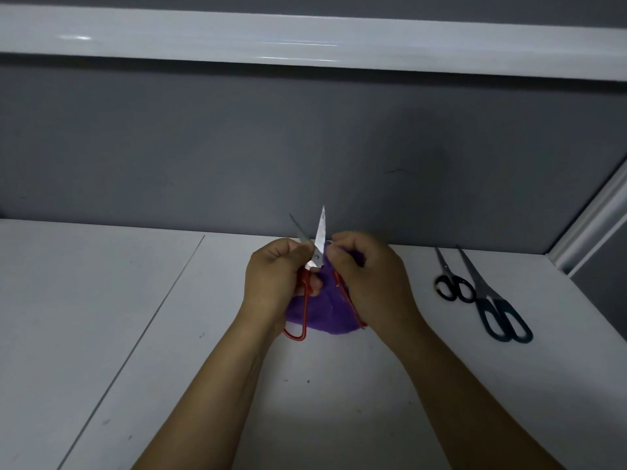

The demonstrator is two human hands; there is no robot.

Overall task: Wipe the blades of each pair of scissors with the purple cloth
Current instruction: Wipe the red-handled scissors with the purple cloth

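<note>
Red-handled scissors (317,245) stand upright above the white table, blades spread apart and pointing up. My left hand (276,276) grips the left red handle near the pivot. My right hand (368,276) holds the purple cloth (322,310) bunched against the scissors; the cloth hangs down between both hands and hides part of the right handle. Two more pairs lie flat at the right: small black-handled scissors (453,286) and larger teal-handled scissors (498,313), both closed, tips pointing to the back wall.
The white table (135,334) has a seam running diagonally at the left. A grey wall (305,147) rises right behind the hands. A white frame post (597,222) stands at the right back corner.
</note>
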